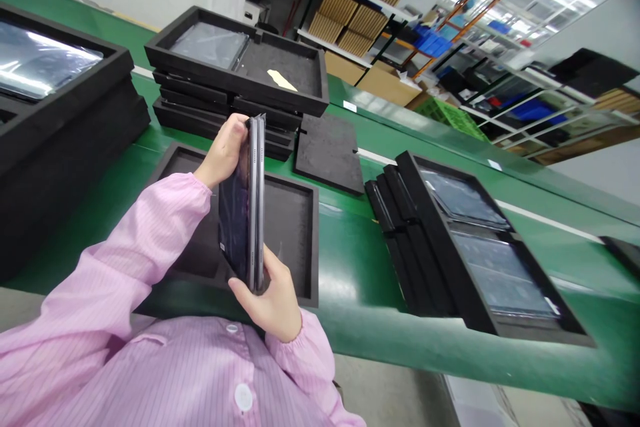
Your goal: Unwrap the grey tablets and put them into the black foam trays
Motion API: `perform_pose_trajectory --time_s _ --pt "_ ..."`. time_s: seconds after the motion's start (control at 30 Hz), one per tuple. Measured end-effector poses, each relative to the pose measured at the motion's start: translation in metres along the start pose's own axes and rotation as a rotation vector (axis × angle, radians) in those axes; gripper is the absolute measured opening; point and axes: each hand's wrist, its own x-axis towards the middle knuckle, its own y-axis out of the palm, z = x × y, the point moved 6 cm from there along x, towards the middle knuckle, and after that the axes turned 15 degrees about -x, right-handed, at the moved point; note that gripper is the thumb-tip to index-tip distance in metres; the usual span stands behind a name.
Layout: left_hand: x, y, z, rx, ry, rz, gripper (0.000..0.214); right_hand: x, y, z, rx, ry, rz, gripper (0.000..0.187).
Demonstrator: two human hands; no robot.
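Observation:
Two tablets (256, 200) are held together on edge, their slim grey sides with speaker holes turned toward me. My left hand (227, 150) grips them at the far end; its fingertips are partly hidden. Around the near end my right hand (273, 297) is closed, thumb on one side and fingers on the other. A dark screen under film shows on the left face. Beneath the tablets lies a black foam tray (295, 233) on the green bench, with its bottom bare where it shows.
Behind stands a stack of foam trays (285, 70), the top one holding a tablet and a yellowish scrap. A flat foam piece (330, 153) lies beside it. More tray stacks with filmed tablets stand at left (60, 107) and right (450, 267). The green bench (350, 253) has a rounded front edge.

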Motion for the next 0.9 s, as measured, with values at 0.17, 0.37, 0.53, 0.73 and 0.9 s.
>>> perform_pose_trajectory --time_s 0.17,0.37,0.53,0.73,0.9 --pt "0.0 0.004 -0.007 0.012 0.03 0.075 0.065 -0.002 0.002 -0.006 0.218 -0.019 0.089 0.065" --pt "-0.001 0.005 -0.008 0.05 0.057 0.099 0.07 -0.005 0.004 -0.014 0.32 0.049 0.077 0.055" --pt "-0.009 0.009 -0.016 0.075 0.099 0.152 0.068 0.007 0.005 0.004 0.182 0.069 0.034 0.058" --pt "-0.039 -0.005 -0.011 -0.007 0.027 -0.224 0.041 0.014 0.019 0.021 -0.022 0.037 0.066 0.078" --pt "-0.071 -0.019 0.032 -0.195 -0.622 -0.478 0.041 0.004 0.026 0.025 -0.087 -0.078 0.036 0.08"
